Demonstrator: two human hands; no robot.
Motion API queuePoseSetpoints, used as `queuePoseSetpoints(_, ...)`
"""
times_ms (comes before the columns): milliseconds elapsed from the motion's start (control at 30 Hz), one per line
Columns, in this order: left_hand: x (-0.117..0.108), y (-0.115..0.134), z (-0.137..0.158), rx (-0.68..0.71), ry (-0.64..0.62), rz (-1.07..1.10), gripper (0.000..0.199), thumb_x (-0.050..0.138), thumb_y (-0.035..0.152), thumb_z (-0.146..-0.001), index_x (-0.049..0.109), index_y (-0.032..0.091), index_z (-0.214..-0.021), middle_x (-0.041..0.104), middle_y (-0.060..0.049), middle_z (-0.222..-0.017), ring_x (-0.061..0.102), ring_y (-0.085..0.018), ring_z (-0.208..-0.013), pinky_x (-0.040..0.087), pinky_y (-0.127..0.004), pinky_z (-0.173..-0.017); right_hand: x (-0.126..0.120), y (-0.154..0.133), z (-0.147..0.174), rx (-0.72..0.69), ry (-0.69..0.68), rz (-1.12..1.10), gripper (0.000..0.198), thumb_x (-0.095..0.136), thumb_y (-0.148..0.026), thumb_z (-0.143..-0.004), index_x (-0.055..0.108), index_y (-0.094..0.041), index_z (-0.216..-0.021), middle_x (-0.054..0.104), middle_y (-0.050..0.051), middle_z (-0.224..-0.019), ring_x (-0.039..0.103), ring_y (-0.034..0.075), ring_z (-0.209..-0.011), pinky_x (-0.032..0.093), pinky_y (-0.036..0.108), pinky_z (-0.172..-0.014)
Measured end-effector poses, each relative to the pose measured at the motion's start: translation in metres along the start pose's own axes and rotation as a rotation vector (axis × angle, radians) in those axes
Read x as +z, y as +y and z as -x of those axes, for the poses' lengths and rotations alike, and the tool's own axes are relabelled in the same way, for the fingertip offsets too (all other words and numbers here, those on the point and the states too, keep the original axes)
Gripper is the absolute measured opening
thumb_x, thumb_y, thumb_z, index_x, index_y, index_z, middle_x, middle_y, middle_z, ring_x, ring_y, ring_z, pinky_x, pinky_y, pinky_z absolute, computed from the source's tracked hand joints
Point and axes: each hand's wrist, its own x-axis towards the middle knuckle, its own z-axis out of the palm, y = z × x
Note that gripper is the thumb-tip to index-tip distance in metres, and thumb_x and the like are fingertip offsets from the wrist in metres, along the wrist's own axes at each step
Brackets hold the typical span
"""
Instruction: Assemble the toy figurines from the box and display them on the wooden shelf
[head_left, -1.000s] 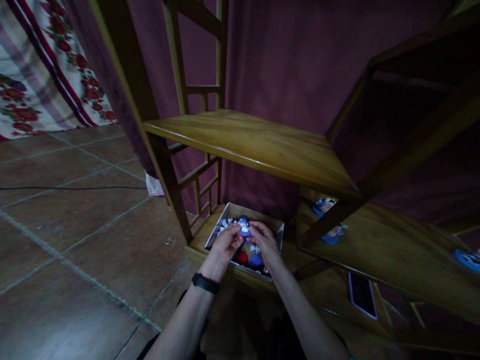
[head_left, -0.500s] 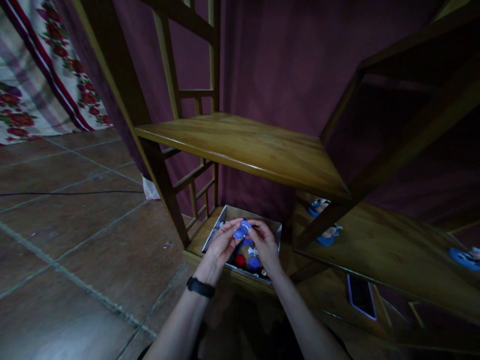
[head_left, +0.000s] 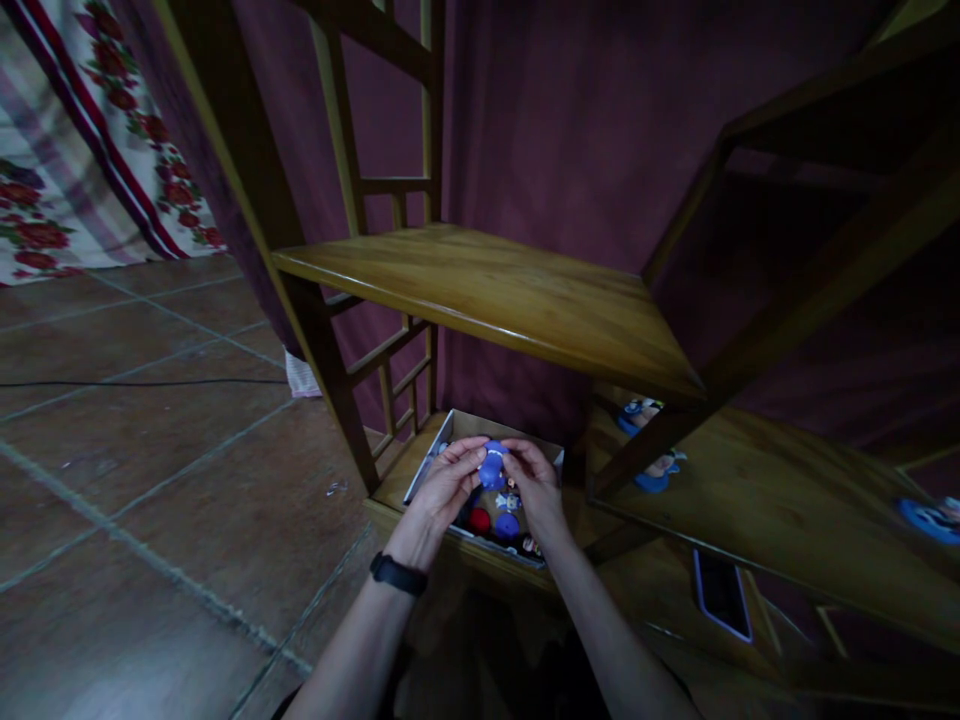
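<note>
Both hands grip a small purple-blue toy piece [head_left: 493,466] with a pale band, held over a shallow box. My left hand [head_left: 448,482] pinches its left side, and a dark band circles that wrist. My right hand [head_left: 534,482] has its fingers on the right side of the piece. Below, in the cardboard box [head_left: 540,437], lie a red round piece [head_left: 479,520], a purple round piece [head_left: 507,525] and a small white-and-blue figure [head_left: 508,501]. Another small figure [head_left: 531,546] is partly seen by the box's front edge. My hands hide some contents.
The box stands on the low board of a wooden shelf unit, beneath a higher shelf [head_left: 480,280]. Figures on blue bases [head_left: 651,480] stand to the right. A phone-like object with a purple edge [head_left: 722,593] lies lower right. A black cable [head_left: 150,384] crosses the tiled floor.
The purple-blue piece has been turned between my fingers, its rounded part now facing down towards me. Both hands stay over the box.
</note>
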Motion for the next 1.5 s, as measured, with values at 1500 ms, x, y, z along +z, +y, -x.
queuePoseSetpoints(1500, 0.005, -0.02, 0.001, 0.019, 0.19, 0.022, 0.023, 0.071, 0.001, -0.063, 0.069, 0.01, -0.085, 0.071, -0.007, -0.079, 0.066, -0.013, -0.071, 0.055, -0.023, -0.072, -0.004, 0.03, -0.003, 0.142, 0.089, 0.086, 0.036, 0.067, -0.035, -0.069, 0.065, -0.025, -0.104, 0.069, 0.001, -0.101, 0.062, 0.021, -0.093, 0.049, 0.035, -0.086)
